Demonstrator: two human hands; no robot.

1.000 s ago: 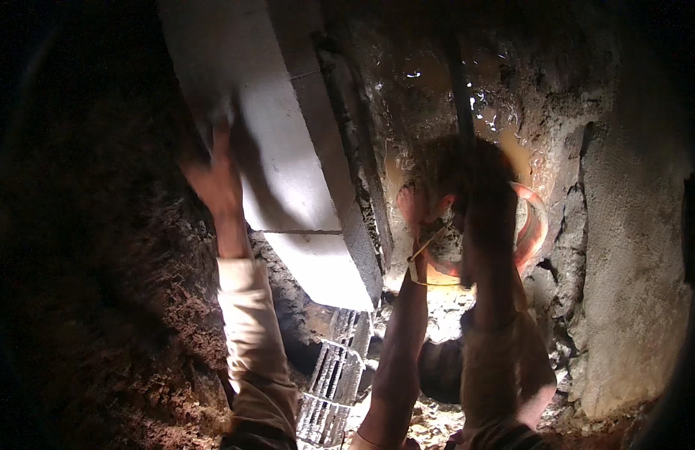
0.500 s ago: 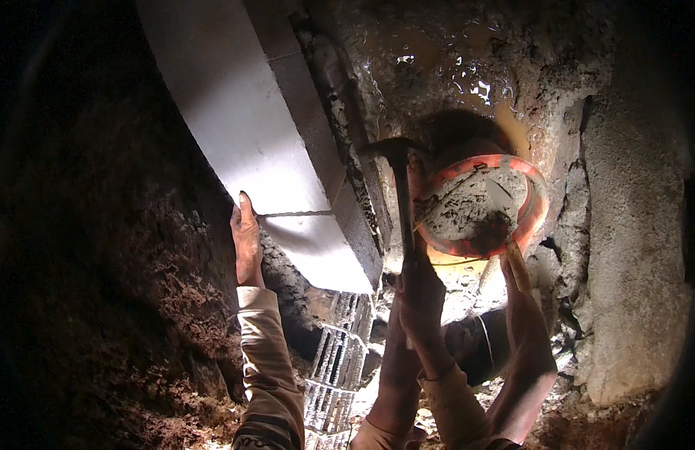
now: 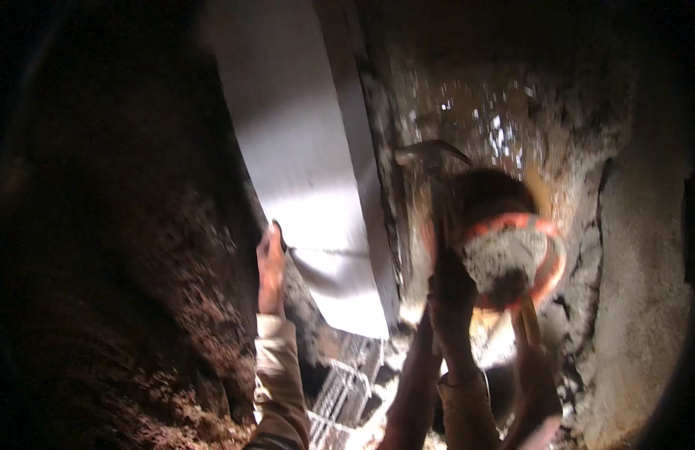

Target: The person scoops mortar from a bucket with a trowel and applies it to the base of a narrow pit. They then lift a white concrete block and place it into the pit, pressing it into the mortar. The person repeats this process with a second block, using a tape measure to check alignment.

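My left hand [image 3: 271,261] grips the left edge of a pale concrete block [image 3: 334,289], its thumb near the joint with the long block [image 3: 298,142] beyond. The other fingers are mostly hidden at the side. My right hand [image 3: 452,289] is closed round the handle of a claw hammer [image 3: 434,154], head up, between the blocks and an orange-red bucket [image 3: 555,262]. Grey mortar [image 3: 501,255] fills the bucket. A co-worker's hand [image 3: 523,337] holds a wooden-looking handle [image 3: 529,319] at its near rim. Another bare forearm [image 3: 411,382] rises beside my right sleeve.
Tied steel bars [image 3: 343,390] extend from under the near block end. A rough earth bank [image 3: 175,300] rises on the left, a rough grey wall [image 3: 640,300] on the right. Wet, shiny mud [image 3: 497,135] lies beyond the bucket.
The whole view has shifted and blurred, so the scene sits lower and further right. My right hand has raised the hammer relative to block and bucket. My left hand stays at the block edge.
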